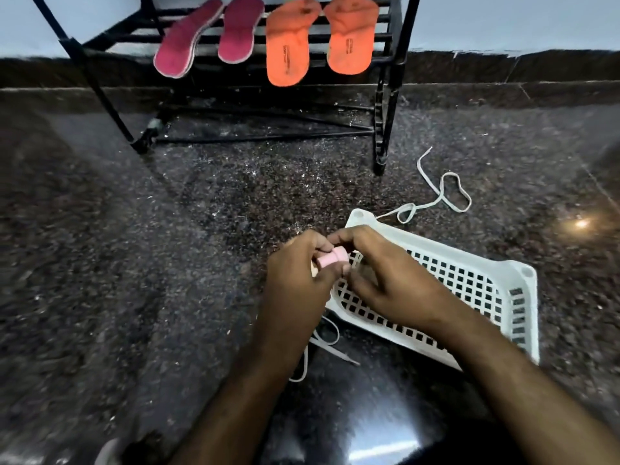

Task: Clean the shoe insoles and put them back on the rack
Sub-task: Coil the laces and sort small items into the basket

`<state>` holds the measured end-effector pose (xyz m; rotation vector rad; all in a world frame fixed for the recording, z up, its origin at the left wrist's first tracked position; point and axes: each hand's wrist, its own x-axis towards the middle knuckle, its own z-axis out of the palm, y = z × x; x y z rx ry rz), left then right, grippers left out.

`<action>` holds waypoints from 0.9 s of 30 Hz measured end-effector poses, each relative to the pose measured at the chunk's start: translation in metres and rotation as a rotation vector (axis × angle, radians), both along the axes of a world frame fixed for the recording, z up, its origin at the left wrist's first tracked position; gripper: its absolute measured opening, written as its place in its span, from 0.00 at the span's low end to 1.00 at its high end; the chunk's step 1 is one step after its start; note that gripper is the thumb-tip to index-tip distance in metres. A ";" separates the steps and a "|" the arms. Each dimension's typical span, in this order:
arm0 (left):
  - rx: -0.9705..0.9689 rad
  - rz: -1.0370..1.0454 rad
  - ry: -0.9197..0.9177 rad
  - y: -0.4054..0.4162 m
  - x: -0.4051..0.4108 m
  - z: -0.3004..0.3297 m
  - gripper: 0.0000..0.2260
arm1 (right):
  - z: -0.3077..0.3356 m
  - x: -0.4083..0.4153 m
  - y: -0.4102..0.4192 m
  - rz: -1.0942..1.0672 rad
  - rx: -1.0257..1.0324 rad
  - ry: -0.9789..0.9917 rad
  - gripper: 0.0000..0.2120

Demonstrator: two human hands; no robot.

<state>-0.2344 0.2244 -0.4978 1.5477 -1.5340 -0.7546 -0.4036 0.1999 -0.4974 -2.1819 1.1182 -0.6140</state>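
Taking the white basket [469,280] on the dark speckled floor [167,229] as the landmark: both hands meet just above its near-left corner. The left hand [298,276] curls its fingers round a small pink capped thing [332,258], perhaps a little bottle, and the right hand [382,273] pinches its cap end, as if to twist it. What it holds cannot be told.

The insoles are well beyond the basket, leaning on the black rack [392,62]: two magenta insoles [208,38] to the left, two orange insoles [318,41] to the right, all four hanging over the front bars. None is in hand, so cleaning looks not yet begun, or already done; the picture does not settle it.

A white shoelace [443,193] lies just behind the basket, another white lace [325,337] just in front of it, under the wrists.

Risks: if the cap gives suddenly, the contents could spill onto the floor or through the basket's holes. The near lace could snag a wrist. The insoles are only propped, so a knock to the rack could drop them.
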 end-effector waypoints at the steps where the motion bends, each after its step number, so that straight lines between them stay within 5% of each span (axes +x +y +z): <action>1: -0.013 0.032 0.014 0.001 -0.003 0.001 0.10 | -0.001 0.001 0.002 -0.001 0.000 -0.007 0.19; 9: 0.024 0.007 0.112 0.010 -0.015 0.002 0.11 | -0.003 -0.017 0.003 -0.231 -0.143 0.053 0.12; 13: 0.013 -0.098 -0.092 0.014 -0.023 -0.008 0.18 | -0.004 -0.044 -0.003 -0.563 -0.068 0.008 0.09; 21: 0.027 -0.156 -0.238 0.013 -0.031 -0.020 0.18 | -0.017 -0.039 -0.008 -0.395 0.213 0.272 0.10; 27: 0.108 -0.123 -0.213 0.013 -0.028 -0.011 0.17 | -0.009 -0.045 -0.002 -0.364 0.278 0.202 0.09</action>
